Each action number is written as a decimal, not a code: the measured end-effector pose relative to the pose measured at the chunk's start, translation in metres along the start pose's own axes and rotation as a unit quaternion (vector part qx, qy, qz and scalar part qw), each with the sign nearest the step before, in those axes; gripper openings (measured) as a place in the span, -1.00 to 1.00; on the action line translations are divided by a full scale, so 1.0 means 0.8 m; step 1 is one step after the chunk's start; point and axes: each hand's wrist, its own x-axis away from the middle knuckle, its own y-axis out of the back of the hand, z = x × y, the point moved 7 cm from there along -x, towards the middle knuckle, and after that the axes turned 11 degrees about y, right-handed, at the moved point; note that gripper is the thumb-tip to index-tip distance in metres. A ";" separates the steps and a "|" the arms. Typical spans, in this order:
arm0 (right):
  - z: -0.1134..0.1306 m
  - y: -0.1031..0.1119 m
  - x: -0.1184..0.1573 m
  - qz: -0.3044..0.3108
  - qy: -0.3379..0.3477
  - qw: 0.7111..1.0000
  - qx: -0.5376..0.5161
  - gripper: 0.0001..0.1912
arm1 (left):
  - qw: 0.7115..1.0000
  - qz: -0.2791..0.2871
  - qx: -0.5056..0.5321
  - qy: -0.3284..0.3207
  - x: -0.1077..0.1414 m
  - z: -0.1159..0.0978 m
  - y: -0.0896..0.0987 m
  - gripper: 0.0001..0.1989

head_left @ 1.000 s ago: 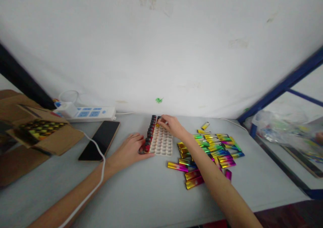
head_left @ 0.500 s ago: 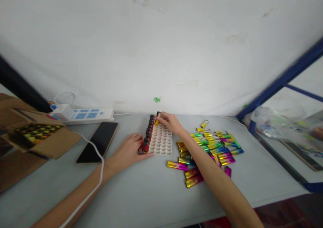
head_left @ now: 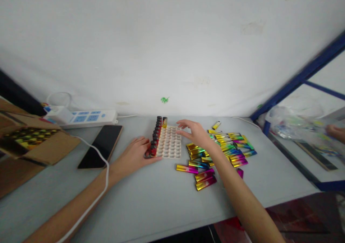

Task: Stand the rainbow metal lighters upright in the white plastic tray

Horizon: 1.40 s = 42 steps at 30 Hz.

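A cream tray (head_left: 169,146) with rows of round holes lies on the grey table (head_left: 161,200). Its left column holds upright lighters (head_left: 155,139) with dark caps, and one yellow lighter (head_left: 164,122) stands at the far end of the second column. My left hand (head_left: 133,157) rests flat against the tray's near left corner. My right hand (head_left: 194,132) hovers open just right of the tray, holding nothing. A pile of shiny multicoloured lighters (head_left: 218,153) lies to the right of the tray, under and beside my right forearm.
A black phone (head_left: 101,145) lies left of the tray with a white cable (head_left: 99,196) crossing my left arm. A white power strip (head_left: 81,116) sits by the wall. An open cardboard box (head_left: 32,142) holding lighters stands at the left. Another person's hand (head_left: 335,131) shows at the far right.
My right hand has let go of the yellow lighter, which now stands in the tray's second column, and has drawn back to the right with fingers apart. The left hand stays put.
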 end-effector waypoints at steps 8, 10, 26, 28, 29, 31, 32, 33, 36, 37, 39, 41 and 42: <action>0.003 0.071 0.112 0.013 -0.029 0.995 0.091 -0.84 | 1.000 -0.013 0.013 -0.014 -0.003 -0.002 0.005 -0.37; -0.006 0.082 0.121 0.015 -0.040 0.993 0.107 -0.83 | 1.000 -0.013 0.010 -0.015 -0.003 -0.002 0.005 -0.37; -0.039 0.119 0.173 0.100 -0.109 0.985 0.089 -0.83 | 0.999 0.017 -0.035 -0.003 -0.005 0.000 -0.001 -0.35; -0.038 0.127 0.178 0.082 -0.104 0.986 0.104 -0.83 | 0.999 0.016 -0.033 -0.007 -0.005 0.001 -0.002 -0.35; -0.040 0.134 0.182 0.064 -0.107 0.986 0.108 -0.81 | 0.999 0.017 -0.030 -0.009 -0.005 0.001 -0.002 -0.36; -0.046 0.150 0.192 0.020 -0.123 0.986 0.113 -0.75 | 1.000 0.017 -0.022 -0.009 -0.005 0.002 -0.003 -0.38; -0.050 0.157 0.198 0.000 -0.132 0.984 0.116 -0.73 | 1.000 0.016 -0.019 -0.006 -0.006 0.003 -0.002 -0.38; -0.053 0.162 0.203 -0.014 -0.140 0.982 0.122 -0.72 | 1.000 0.013 -0.017 -0.004 -0.006 0.004 -0.002 -0.39; -0.061 0.166 0.210 -0.019 -0.149 0.979 0.138 -0.74 | 1.000 0.010 -0.018 -0.003 -0.006 0.004 -0.001 -0.39; -0.064 0.164 0.209 -0.013 -0.149 0.979 0.141 -0.74 | 1.000 0.011 -0.019 -0.005 -0.006 0.004 -0.002 -0.39; -0.069 0.163 0.203 -0.007 -0.152 0.977 0.148 -0.75 | 1.000 0.015 -0.021 -0.008 -0.007 0.005 -0.004 -0.40; -0.079 0.165 0.193 -0.014 -0.165 0.972 0.165 -0.75 | 1.000 0.010 -0.020 -0.007 -0.007 0.007 -0.004 -0.39; -0.084 0.168 0.187 -0.018 -0.174 0.968 0.180 -0.75 | 1.000 0.006 -0.017 -0.005 -0.007 0.008 -0.004 -0.39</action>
